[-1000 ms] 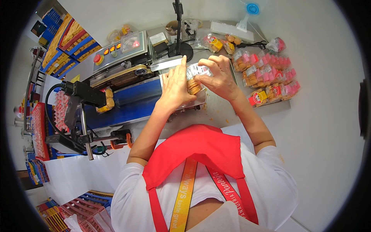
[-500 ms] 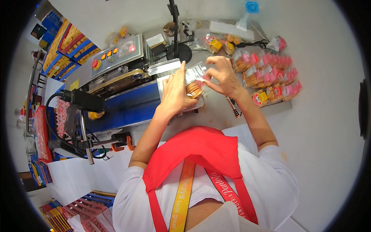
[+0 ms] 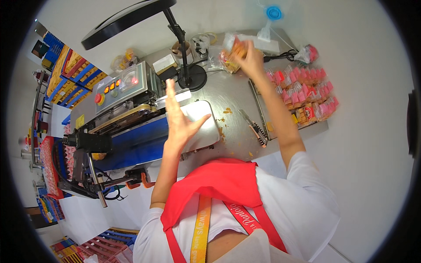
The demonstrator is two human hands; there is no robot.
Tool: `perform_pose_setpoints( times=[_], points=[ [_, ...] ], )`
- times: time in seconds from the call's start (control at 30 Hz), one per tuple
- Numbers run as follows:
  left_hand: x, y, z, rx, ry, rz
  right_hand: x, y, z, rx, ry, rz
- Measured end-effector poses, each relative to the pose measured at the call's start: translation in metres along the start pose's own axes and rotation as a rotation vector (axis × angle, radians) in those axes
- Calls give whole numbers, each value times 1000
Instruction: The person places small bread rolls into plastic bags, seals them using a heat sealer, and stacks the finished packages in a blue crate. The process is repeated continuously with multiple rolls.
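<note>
My left hand [image 3: 179,127] hovers over the metal plate [image 3: 206,127] at the end of the blue conveyor belt [image 3: 138,147]. Its fingers and thumb are spread, with nothing between them. At the back of the steel table my right hand [image 3: 252,61] is closed on a clear packet of round biscuits [image 3: 238,46], smeared by motion. Other loose packets [image 3: 229,65] lie beside or under it; where one ends and the other begins I cannot make out.
Rows of pink-topped biscuit packets [image 3: 302,90] stand at the right. Cutters [image 3: 256,131] and crumbs [image 3: 227,111] lie on the table. A sealing machine [image 3: 120,90] runs along the left, with a black lamp stand [image 3: 191,78] behind the plate.
My right hand has moved away from the plate to the back of the table, holding a packet. The left hand has let go and spread its fingers. The view has shifted, bringing the lamp head in.
</note>
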State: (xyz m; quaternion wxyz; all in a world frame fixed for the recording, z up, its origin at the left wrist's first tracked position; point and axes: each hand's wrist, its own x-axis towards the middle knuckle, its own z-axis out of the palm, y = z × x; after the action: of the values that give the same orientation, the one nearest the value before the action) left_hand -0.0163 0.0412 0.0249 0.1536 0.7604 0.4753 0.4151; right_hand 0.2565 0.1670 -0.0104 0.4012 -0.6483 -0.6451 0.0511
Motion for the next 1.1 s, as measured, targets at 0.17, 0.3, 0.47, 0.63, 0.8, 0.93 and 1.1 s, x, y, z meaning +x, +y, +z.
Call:
perform_pose_setpoints(
  times=[0.17, 0.3, 0.47, 0.63, 0.8, 0.93, 1.1],
  points=[
    [-23, 0, -17, 25, 60, -180, 98, 150, 55, -609, 13, -11],
    [-39, -5, -15, 19, -11, -204, 97, 214, 82, -624, -263, -53],
    [-50, -10, -23, -44, 11, -259, 90, 189, 6, -411, -301, -104],
    [-51, -12, -25, -66, 14, -177, -58, 65, -103, -827, -466, 217],
    [-40, 4, -14, -190, -111, -41, -142, 124, -84, -805, -202, 198],
    [-45, 16, -8, -265, -161, 59, -139, 129, -80, -666, -129, 213],
    [-56, 27, -6, -402, -220, 106, -144, 123, -81, -603, -174, 135]
  ],
)
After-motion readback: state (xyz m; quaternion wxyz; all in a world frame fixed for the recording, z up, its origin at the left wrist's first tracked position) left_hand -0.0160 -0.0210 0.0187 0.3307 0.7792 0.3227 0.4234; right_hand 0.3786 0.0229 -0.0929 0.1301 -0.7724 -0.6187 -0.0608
